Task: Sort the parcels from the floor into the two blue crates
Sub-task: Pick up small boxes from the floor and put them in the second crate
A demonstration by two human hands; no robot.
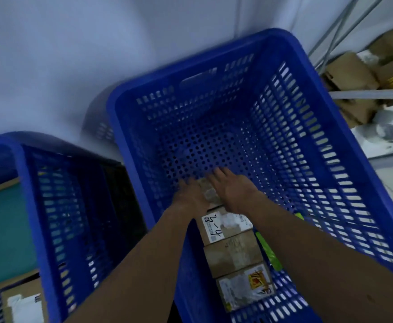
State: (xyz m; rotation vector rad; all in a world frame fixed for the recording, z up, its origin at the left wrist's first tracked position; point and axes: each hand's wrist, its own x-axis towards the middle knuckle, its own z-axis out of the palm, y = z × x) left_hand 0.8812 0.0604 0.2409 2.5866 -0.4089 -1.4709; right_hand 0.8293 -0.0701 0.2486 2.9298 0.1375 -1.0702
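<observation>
Placement step. Left hand (190,194) and right hand (234,192) flank a small parcel (210,191) low inside the right crate (125,127), beyond the parcel row (232,255). The right hand lies flat-fingered; the left hand's grip is unclear. Next, probably: release and withdraw.

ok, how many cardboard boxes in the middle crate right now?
4, in one row in the crate: small box between left hand and right hand, then white-labelled box, plain brown box, yellow-stickered box nearest. Arms may hide more.
</observation>
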